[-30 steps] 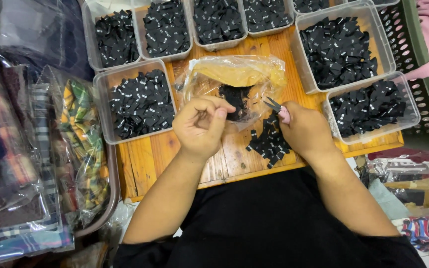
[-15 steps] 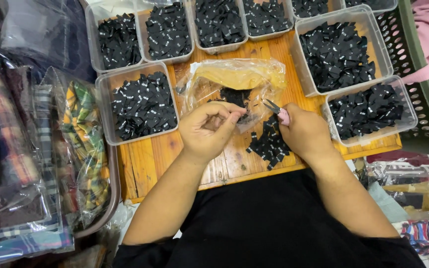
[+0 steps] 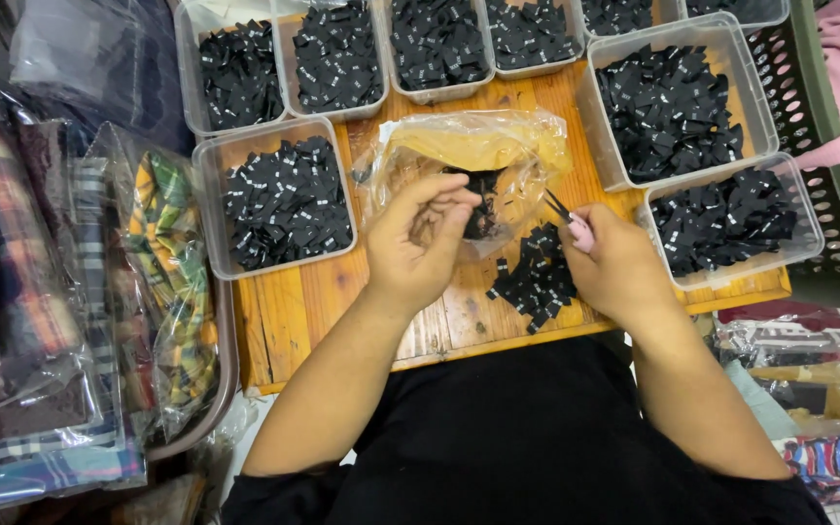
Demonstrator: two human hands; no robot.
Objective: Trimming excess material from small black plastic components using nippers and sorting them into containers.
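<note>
Hands working small black labels over a crowded wooden surface (image 3: 303,311)

Clear tubs (image 3: 279,199) of black labels are ringing the surface, with bagged plaid fabric (image 3: 162,282) lying left. The left hand (image 3: 420,243) is pinching its fingertips together above the clear plastic bag (image 3: 469,160); what its grip encloses I cannot tell. The right hand (image 3: 619,267) is gripping pink-handled snips (image 3: 571,222) beside the loose label pile (image 3: 537,277).
</note>
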